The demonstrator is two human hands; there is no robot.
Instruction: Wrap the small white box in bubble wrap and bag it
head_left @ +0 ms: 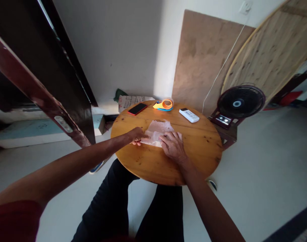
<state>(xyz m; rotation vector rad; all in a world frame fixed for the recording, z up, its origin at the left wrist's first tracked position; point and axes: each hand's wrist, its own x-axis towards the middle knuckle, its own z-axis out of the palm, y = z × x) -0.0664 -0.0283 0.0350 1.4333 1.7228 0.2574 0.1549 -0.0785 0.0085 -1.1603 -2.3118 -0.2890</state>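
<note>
A crinkled, whitish translucent wrap (159, 127), which looks like bubble wrap, lies partly folded on the round wooden table (201, 144). At its left edge my left hand (138, 135) grips the wrap, fingers pressed together on it. My right hand (173, 145) rests on the right part of the wrap, palm down with the fingers spread over it. Whether anything lies inside the folds cannot be made out.
Along the table's far side are a red-edged black phone (137, 109), an orange tape dispenser (164, 104) and a white device (189, 115). A fan (240, 102) stands right of the table; a dark door (54, 67) is at left.
</note>
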